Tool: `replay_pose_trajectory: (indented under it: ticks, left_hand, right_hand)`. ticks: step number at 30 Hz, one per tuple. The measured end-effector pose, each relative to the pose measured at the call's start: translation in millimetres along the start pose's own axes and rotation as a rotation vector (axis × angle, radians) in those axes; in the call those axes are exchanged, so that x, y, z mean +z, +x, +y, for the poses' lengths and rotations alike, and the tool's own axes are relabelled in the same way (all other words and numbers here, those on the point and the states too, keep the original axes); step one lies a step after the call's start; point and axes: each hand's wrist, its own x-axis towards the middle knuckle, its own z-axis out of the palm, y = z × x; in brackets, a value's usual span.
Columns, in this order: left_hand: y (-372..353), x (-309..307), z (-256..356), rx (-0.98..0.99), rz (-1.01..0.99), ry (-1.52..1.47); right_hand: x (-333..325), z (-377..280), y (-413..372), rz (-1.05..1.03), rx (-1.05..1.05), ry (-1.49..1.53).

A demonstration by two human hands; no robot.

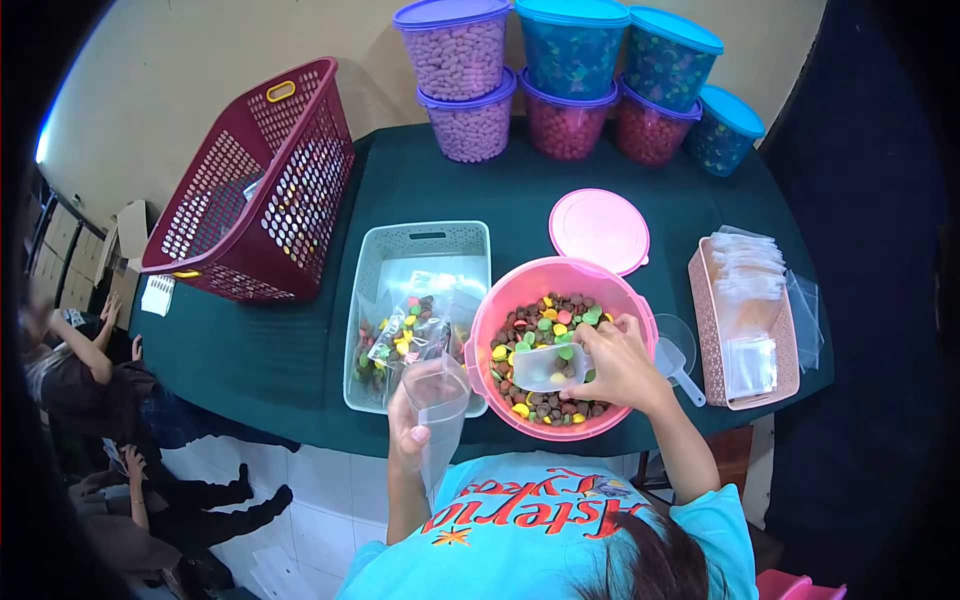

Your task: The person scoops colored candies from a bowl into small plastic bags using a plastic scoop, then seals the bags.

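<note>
The table covered in dark green cloth (520, 215) supports the containers. The round pink plastic tub (537, 275) stands near its front edge, below the right hand (618, 362). The pale grey-green rectangular plastic basket (385, 250) stands just beside the tub, to its left, and contains clear bags of pieces. The left hand (408, 420) is closed around the clear plastic bag (445, 412); the bag projects to the right of the thumb, with its upper end spread. The right hand's fingers and thumb pinch the translucent plastic scoop (545, 370). The scoop extends leftward from the fingertips, over small round brown, yellow and green pieces (525, 325) inside the tub.
</note>
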Motion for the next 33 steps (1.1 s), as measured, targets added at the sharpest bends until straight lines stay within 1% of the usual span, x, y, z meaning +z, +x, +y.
replay_pose_trajectory:
  ticks: [1,2,4,5,6,8,10,13,14,16,18,20,21,23,24,26,27,28,30,32,33]
  left_hand:
    - [-2.7,1.6,-2.1,-0.011,-0.021,-0.04]
    - [-5.7,1.0,-6.8,-0.015,-0.018,-0.038]
    - [-11.0,0.6,-16.3,0.01,-0.057,-0.056]
    - [-13.9,4.5,-15.5,-0.007,-0.051,-0.071]
    - [-16.1,4.1,-15.8,-0.009,-0.052,-0.07]
    - [-20.2,2.6,-18.5,-0.034,-0.061,-0.045]
    - [-21.3,-0.3,-21.0,-0.023,-0.069,-0.022]
    - [-21.8,-2.8,-20.3,0.01,-0.08,0.031]
    - [-21.7,-3.1,-19.5,0.031,-0.085,0.062]
    - [-23.0,-1.8,-16.8,0.011,-0.084,0.066]
    - [-24.4,-1.6,-17.3,-0.008,-0.086,0.072]
    - [-27.0,-3.1,-21.6,-0.097,-0.115,-0.05]
    - [-26.5,-1.9,-19.7,-0.09,-0.115,-0.049]
    - [-24.0,1.4,-13.8,-0.137,-0.192,0.048]
    - [-22.9,1.8,-13.2,-0.128,-0.193,0.05]
    - [-21.5,2.7,-13.0,-0.145,-0.257,0.032]
    - [-20.6,4.6,-12.6,-0.133,-0.281,0.026]
    - [-19.7,5.5,-12.9,-0.132,-0.28,0.027]
    - [-18.2,6.3,-13.6,-0.171,-0.329,-0.03]
    - [-15.9,4.6,-16.2,-0.151,-0.33,-0.049]
    - [-14.6,1.9,-17.4,-0.156,-0.37,-0.048]
  right_hand:
    - [-0.7,-2.7,-1.9,0.06,-0.044,0.002]
    - [-1.8,-5.9,-3.7,0.056,-0.045,0.005]
    - [-7.1,-14.2,-8.7,0.259,-0.166,-0.232]
    - [-11.7,-20.9,-13.2,0.24,-0.195,-0.313]
    - [-11.8,-25.7,-19.4,0.239,-0.194,-0.311]
    - [-9.5,-33.1,-32.2,0.251,-0.381,-0.416]
    - [-13.7,-29.2,-34.6,0.235,-0.388,-0.429]
    - [-25.6,-8.4,-20.1,0.335,-0.256,-0.461]
    - [-28.1,-2.0,-12.9,0.336,-0.259,-0.462]
    - [-30.0,9.4,1.5,0.366,-0.168,-0.559]
    - [-27.7,20.3,17.3,0.358,-0.185,-0.602]
    - [-20.6,26.3,28.4,0.352,-0.205,-0.647]
    - [-16.6,26.5,34.9,0.316,-0.219,-0.671]
    - [-11.6,23.3,45.5,0.279,-0.257,-0.718]
    - [-8.0,23.0,51.5,0.286,-0.259,-0.721]
    - [-1.4,22.2,62.9,0.294,-0.331,-0.718]
    - [-2.4,18.4,66.6,0.25,-0.337,-0.715]
    - [0.4,19.4,69.8,0.251,-0.339,-0.714]
    - [8.2,21.5,76.5,0.232,-0.411,-0.687]
    - [-0.8,24.0,75.9,0.227,-0.431,-0.664]
    - [-8.8,26.0,74.5,0.147,-0.421,-0.629]
